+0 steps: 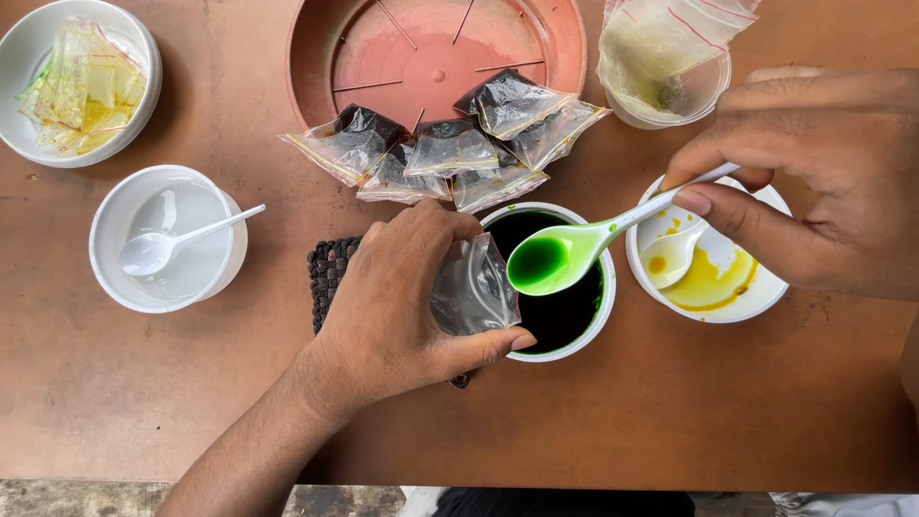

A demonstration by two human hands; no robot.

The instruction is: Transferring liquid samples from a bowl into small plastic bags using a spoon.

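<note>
The left hand [392, 306] is curled around a small clear bag [474, 287], pinching it between the thumb and the fingers. The bag looks empty, and it sits just at the rim of a white bowl [605, 287] full of dark green liquid.

The right hand [823, 182] pinches the handle of a white spoon [574, 251] between the thumb and the first fingers. The scoop of the spoon holds bright green liquid. It hangs over the green bowl, just beside the open side of the clear bag.

To the right of the green bowl stands another white bowl [766, 292] with a bit of yellow liquid at the bottom and a second white spoon [673, 254] lying in it. They sit partly under the right hand.

Behind the green bowl is a pile of little filled bags [450, 153] with dark stuff inside. Some lie on the brown surface [670, 412] and some lean on the edge of a big round pink tray [440, 48].

At the far right, a clear cup [670, 86] holds a plastic bag with red lines. On the left, a white bowl [120, 278] with clear liquid has a small white spoon [177, 242] in it. In the far left corner, a white dish [19, 57] holds yellow filled bags [86, 86]. A dark knobbly mat [328, 273] peeks out from under the left hand.
</note>
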